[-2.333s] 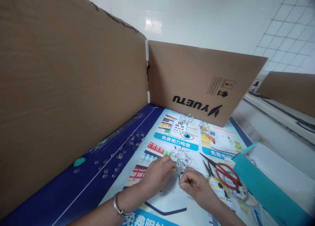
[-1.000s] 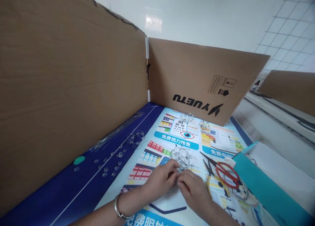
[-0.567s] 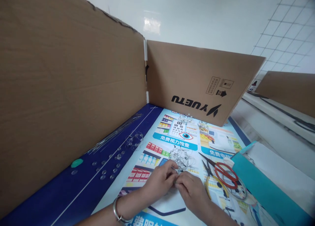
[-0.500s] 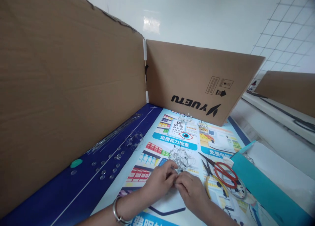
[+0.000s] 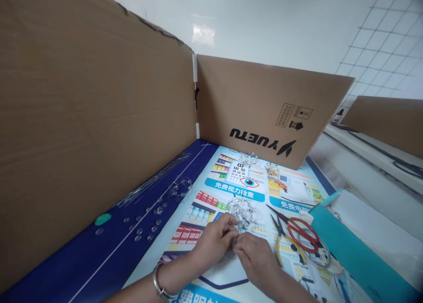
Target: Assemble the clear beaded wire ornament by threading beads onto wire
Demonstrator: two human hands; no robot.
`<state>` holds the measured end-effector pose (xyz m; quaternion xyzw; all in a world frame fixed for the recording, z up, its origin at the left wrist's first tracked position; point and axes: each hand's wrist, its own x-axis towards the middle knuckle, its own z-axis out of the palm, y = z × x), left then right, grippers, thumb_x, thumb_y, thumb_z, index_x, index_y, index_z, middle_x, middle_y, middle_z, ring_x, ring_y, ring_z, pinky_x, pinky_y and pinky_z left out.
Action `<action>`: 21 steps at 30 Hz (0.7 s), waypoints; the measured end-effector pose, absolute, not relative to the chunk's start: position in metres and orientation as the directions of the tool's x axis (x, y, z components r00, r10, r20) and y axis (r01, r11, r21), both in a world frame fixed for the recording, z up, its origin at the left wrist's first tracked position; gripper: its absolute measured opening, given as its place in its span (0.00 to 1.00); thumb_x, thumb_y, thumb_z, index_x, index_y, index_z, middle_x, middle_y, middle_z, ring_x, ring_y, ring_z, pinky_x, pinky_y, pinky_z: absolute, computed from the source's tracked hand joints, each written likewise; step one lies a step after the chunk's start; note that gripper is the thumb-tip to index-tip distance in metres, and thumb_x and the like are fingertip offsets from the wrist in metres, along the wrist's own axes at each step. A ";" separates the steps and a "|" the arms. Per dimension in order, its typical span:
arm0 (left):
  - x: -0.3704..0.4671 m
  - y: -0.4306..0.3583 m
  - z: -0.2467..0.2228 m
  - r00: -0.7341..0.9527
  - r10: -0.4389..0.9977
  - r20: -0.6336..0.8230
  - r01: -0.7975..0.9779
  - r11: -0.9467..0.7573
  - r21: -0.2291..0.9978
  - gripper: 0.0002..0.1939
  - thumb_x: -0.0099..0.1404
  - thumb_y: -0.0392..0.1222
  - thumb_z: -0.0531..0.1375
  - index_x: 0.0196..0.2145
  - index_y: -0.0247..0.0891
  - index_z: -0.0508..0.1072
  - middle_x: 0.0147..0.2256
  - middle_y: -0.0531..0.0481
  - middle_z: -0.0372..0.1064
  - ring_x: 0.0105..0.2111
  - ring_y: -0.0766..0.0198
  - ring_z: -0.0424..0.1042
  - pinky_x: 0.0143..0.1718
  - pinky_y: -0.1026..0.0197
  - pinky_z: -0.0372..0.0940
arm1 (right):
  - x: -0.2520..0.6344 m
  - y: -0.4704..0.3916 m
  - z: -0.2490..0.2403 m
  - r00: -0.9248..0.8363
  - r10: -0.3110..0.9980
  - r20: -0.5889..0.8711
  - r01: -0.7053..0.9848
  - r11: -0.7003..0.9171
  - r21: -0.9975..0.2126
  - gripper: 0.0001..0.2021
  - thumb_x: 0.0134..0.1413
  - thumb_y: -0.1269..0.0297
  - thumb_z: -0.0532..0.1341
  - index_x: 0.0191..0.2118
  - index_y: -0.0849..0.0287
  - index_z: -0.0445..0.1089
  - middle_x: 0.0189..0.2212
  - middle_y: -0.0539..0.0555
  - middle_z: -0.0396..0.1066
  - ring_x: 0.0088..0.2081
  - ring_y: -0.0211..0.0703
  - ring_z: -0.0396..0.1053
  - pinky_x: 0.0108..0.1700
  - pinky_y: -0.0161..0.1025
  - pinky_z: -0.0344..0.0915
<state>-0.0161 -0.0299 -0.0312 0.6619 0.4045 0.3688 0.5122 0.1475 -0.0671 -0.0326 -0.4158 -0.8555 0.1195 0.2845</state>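
Observation:
My left hand and my right hand meet at the fingertips, both closed in a pinch. Between them is thin wire, mostly hidden by the fingers, with a small dark bit showing at the tips. Just beyond the fingertips lies a loose tangle of silvery wire with small clear pieces in it; the left fingers touch its near edge. A metal bangle circles my left wrist. To the right of my right hand are yellow-handled pliers and red-handled scissors, lying over a coil of wire.
Clear round beads and a bundle of straight wires lie on the blue strip at left, near a green piece. Cardboard panels stand left and behind. More wire clusters sit at the back. A teal-edged box is at right.
My right hand has shifted slightly left and tilted, and a small dark bit now shows between the fingertips. My left hand has barely moved; the tools and beads stay put.

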 end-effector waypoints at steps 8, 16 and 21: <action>-0.017 -0.032 -0.029 0.380 0.919 0.108 0.263 -0.219 0.940 0.08 0.58 0.31 0.52 0.36 0.41 0.63 0.24 0.57 0.69 0.24 0.67 0.66 0.28 0.65 0.59 | 0.140 -0.072 -0.023 -0.506 0.759 0.410 0.631 0.650 -0.425 0.09 0.56 0.72 0.47 0.29 0.58 0.60 0.26 0.53 0.66 0.29 0.40 0.64 0.31 0.36 0.60; -0.019 -0.032 -0.025 0.343 0.934 0.104 0.356 -0.231 0.905 0.09 0.58 0.31 0.53 0.37 0.41 0.65 0.28 0.54 0.71 0.29 0.63 0.70 0.31 0.64 0.60 | 0.134 -0.077 -0.022 -0.587 0.695 0.415 0.602 0.718 -0.350 0.09 0.55 0.74 0.47 0.29 0.57 0.61 0.26 0.53 0.68 0.29 0.41 0.66 0.30 0.36 0.61; -0.019 -0.032 -0.025 0.323 0.942 0.092 0.387 -0.220 0.896 0.10 0.57 0.32 0.55 0.38 0.42 0.65 0.28 0.54 0.72 0.30 0.62 0.71 0.32 0.63 0.61 | 0.134 -0.079 -0.024 -0.638 0.674 0.374 0.600 0.739 -0.308 0.07 0.53 0.74 0.49 0.28 0.57 0.61 0.27 0.52 0.69 0.29 0.40 0.66 0.30 0.36 0.60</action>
